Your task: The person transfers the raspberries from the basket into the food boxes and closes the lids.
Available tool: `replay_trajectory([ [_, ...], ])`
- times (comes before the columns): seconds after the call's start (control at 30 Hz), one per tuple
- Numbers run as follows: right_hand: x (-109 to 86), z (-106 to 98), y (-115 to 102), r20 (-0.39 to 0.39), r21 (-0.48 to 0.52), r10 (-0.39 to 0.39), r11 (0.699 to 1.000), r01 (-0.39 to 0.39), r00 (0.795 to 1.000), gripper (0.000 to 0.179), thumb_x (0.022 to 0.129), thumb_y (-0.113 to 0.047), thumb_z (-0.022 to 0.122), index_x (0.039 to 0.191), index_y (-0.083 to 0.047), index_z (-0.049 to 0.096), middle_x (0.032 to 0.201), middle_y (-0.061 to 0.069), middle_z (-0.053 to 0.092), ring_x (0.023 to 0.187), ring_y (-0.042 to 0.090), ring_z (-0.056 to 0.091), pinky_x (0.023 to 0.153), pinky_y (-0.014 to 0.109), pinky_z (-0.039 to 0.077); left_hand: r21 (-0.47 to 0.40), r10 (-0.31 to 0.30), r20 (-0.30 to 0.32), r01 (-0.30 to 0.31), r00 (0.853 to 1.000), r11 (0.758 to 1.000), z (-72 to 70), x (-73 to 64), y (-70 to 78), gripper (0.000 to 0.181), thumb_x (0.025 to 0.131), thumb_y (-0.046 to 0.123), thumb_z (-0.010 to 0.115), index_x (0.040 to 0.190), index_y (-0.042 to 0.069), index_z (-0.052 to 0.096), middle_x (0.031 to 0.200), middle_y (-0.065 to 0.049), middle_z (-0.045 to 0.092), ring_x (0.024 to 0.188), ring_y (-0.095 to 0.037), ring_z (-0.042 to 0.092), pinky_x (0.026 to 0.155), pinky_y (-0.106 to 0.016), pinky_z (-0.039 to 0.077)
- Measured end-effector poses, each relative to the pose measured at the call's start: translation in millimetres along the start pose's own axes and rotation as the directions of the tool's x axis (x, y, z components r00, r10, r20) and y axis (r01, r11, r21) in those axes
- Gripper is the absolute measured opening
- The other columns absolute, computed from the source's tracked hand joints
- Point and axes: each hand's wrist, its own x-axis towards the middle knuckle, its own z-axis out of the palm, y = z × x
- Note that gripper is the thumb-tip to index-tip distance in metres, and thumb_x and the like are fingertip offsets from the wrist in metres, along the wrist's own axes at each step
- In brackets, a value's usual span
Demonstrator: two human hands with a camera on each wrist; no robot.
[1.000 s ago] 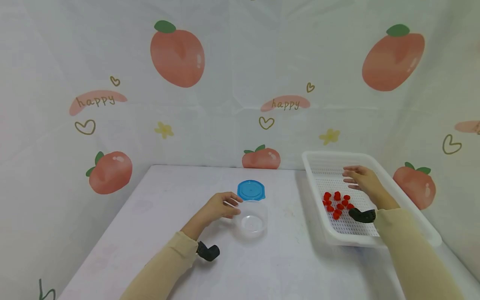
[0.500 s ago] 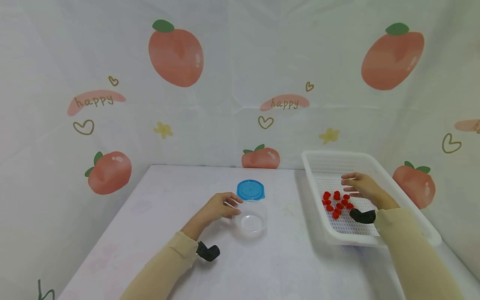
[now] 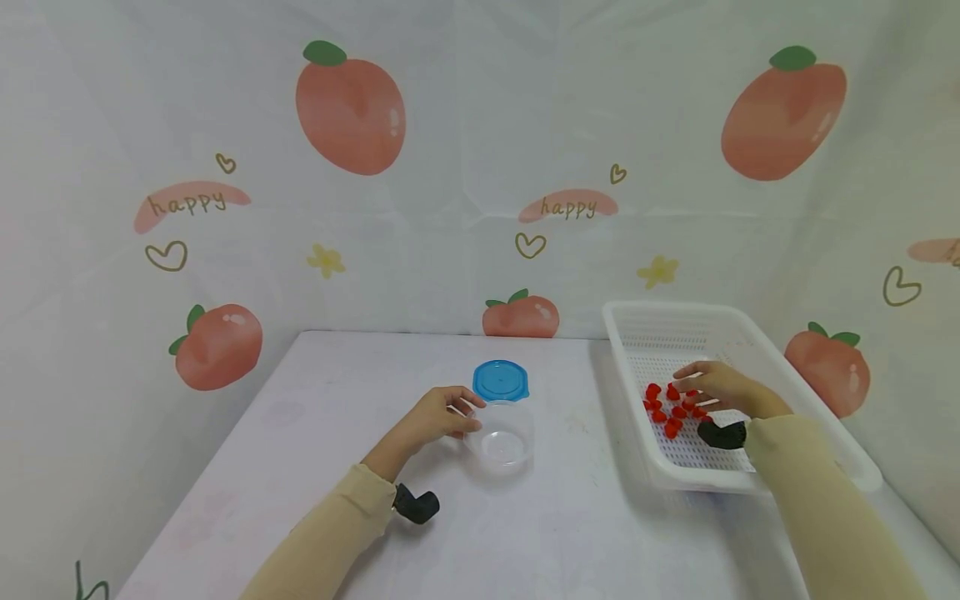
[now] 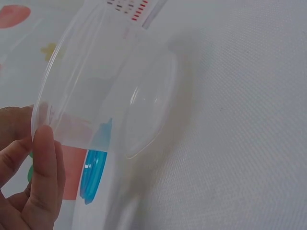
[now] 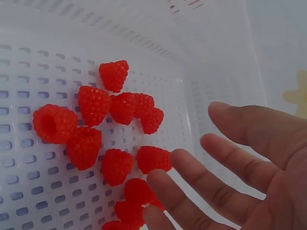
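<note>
My left hand (image 3: pixel 441 412) pinches the rim of a clear plastic container (image 3: pixel 501 448) between thumb and fingers. In the left wrist view the thumb lies along the wall of the see-through tub (image 4: pixel 151 103). Inside a white slotted basket (image 3: pixel 701 478), several red raspberries (image 5: pixel 94 105) lie loosely together on the floor. Over them hovers my right hand (image 3: pixel 722 388), its fingers spread and holding nothing. In the right wrist view its fingertips overlap the nearest raspberry (image 5: pixel 152 159); whether they touch it I cannot tell.
A blue lid (image 3: pixel 501 381) lies on the white-covered table (image 3: pixel 360 367), just behind the container. The basket's raised walls surround the raspberries at the right. A printed cloth (image 3: pixel 450 167) hangs behind the table.
My right hand has lowered and come nearer to the raspberries, now covering some of them in the head view. The left hand and the container have stayed in place.
</note>
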Motion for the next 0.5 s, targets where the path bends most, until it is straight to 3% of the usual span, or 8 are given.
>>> replay_trajectory([
  [0.27, -4.3, 1.1, 0.5, 0.029, -0.073, 0.046, 0.996, -0.044, 0.999, 0.054, 0.096, -0.024, 0.056, 0.133, 0.011, 0.039, 0.130, 0.033, 0.049, 0.113, 0.043, 0.055, 0.095, 0.052, 0.049, 0.001, -0.003, -0.006, 0.003, 1.000, 1.000, 0.6, 0.5, -0.1, 0.029, 0.083, 0.010, 0.075, 0.111, 0.007, 0.067, 0.096, -0.009, 0.059, 0.076, -0.018, 0.060, 0.070, -0.029, 0.058],
  [0.5, 2.6, 2.4, 2.6, 0.024, -0.149, 0.070, 0.987, -0.066, 0.997, 0.044, 0.094, -0.017, 0.057, 0.125, 0.012, 0.048, 0.110, 0.023, 0.062, 0.095, 0.027, 0.061, 0.086, 0.044, 0.054, 0.004, -0.009, -0.001, 0.009, 1.000, 1.000, 0.0, -0.4, 2.1, 0.030, 0.083, 0.009, 0.075, 0.111, 0.006, 0.067, 0.096, -0.009, 0.060, 0.075, -0.018, 0.060, 0.070, -0.029, 0.058],
])
